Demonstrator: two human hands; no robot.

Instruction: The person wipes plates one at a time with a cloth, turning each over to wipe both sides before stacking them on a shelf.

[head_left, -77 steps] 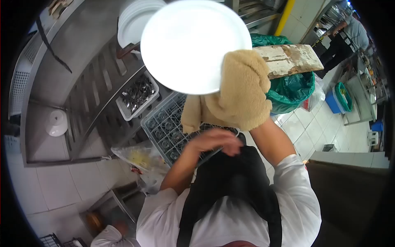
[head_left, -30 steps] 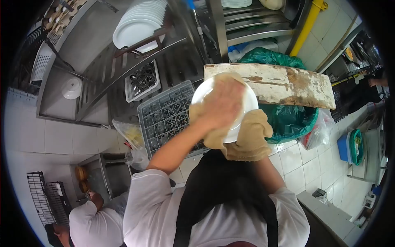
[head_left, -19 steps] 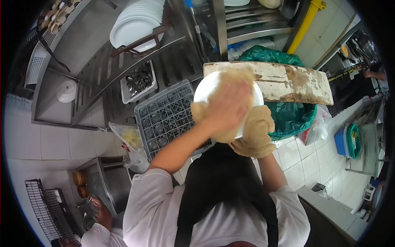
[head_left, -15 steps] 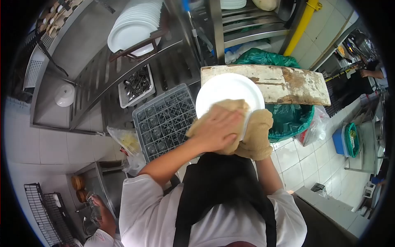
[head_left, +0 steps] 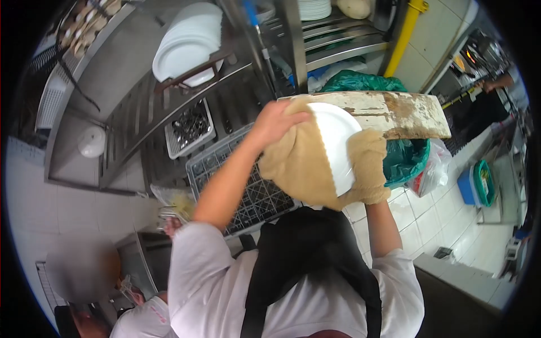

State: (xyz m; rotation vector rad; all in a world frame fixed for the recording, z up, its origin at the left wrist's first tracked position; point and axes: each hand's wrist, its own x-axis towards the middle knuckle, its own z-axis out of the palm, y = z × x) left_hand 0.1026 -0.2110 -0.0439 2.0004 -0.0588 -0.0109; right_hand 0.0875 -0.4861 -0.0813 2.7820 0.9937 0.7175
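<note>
A white plate (head_left: pixel 337 143) is held up in front of my apron, its left half covered by a tan cloth (head_left: pixel 301 163). At the plate's upper left rim, my left hand (head_left: pixel 280 121) grips the cloth, fingers together and curled over the edge. My right hand (head_left: pixel 369 169) is wrapped in the cloth's other end and holds the plate's right side through it; its fingers are hidden. Below my left forearm, a grey compartment rack (head_left: pixel 256 197) holds glasses at its left side. Behind the plate lies a worn white board (head_left: pixel 403 115).
Stacked white plates (head_left: pixel 183 56) stand at the upper left, above a white basket of cutlery (head_left: pixel 191 129). A green-lined bin (head_left: pixel 406 160) is under the board. A yellow pipe (head_left: pixel 404 39) rises behind. One co-worker (head_left: pixel 143 318) is at lower left, another person's arm (head_left: pixel 499 83) at far right.
My left hand has moved up from the plate's lower middle to its upper left rim, drawing the cloth over the left half. My right hand shifted slightly right. The lower-left co-worker has come further into view.
</note>
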